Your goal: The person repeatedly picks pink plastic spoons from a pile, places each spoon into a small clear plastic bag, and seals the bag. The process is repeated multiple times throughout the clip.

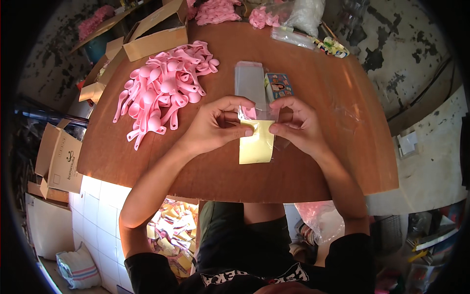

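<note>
My left hand (215, 125) and my right hand (296, 125) meet over the middle of a brown table (333, 161). Together they pinch a pale yellow card (257, 144) and a clear plastic sleeve (259, 113) at its top edge; a bit of pink shows inside the sleeve. Just beyond my fingers lies a stack of clear sleeves (249, 81), with a small colourful printed card (279, 85) beside it on the right. A heap of pink plastic spoons (164, 85) lies left of my left hand.
Open cardboard boxes (156, 34) stand at the table's far left. More pink items (218, 11) and clear plastic bags (306, 17) sit at the far edge. A bag of yellow packets (171, 235) lies on the floor below, cardboard boxes (61, 159) to the left.
</note>
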The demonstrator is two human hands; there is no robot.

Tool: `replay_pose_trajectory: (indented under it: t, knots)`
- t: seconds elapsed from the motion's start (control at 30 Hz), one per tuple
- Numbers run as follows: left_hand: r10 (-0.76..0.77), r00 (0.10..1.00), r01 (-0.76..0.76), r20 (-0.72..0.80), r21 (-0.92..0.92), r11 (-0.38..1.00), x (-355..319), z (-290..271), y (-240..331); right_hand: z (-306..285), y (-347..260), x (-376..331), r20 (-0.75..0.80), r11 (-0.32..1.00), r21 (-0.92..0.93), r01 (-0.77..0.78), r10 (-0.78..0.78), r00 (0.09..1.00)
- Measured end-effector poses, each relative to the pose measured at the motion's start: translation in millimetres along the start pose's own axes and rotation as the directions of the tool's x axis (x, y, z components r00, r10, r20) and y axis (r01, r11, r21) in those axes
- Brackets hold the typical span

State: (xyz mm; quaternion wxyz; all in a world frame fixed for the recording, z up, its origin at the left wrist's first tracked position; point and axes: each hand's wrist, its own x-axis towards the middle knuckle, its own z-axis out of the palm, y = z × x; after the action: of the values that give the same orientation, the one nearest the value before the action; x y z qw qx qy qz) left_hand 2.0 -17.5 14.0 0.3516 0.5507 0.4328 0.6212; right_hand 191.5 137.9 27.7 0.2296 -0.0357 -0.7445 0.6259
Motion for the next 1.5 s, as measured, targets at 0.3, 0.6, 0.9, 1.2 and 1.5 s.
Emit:
replay_pose_trajectory:
  t: [0.3,0.6,0.9,1.2,1.5]
  knots:
    - [-0.193,0.742,-0.04,0.642,0.33,0.943,-114.1,12.9,75.0,-27.2,-10.7,3.5,-0.286,0.996,-0.088,-0.006,-0.02,0.958]
    - [-0.959,0.275,0.381,0.066,0.908,0.172,-277.3,2.6,-7.9,-41.5,1.9,-9.6,0.042,0.707,-0.707,0.02,0.014,0.999]
    - [-0.25,0.717,0.01,0.65,0.349,0.937,-115.4,41.4,63.7,-36.0,28.8,-8.7,0.039,0.675,-0.736,0.04,-0.016,0.999]
    - [0.13,0.977,-0.212,0.169,0.827,0.52,18.7,15.2,0.1,-10.6,25.2,9.7,-0.08,0.741,-0.672,-0.003,-0.068,0.994]
    - [0.311,0.929,-0.34,0.2,0.793,0.506,25.2,-1.8,-32.8,-26.1,28.6,12.0,-0.146,0.678,-0.726,0.112,-0.312,0.939]
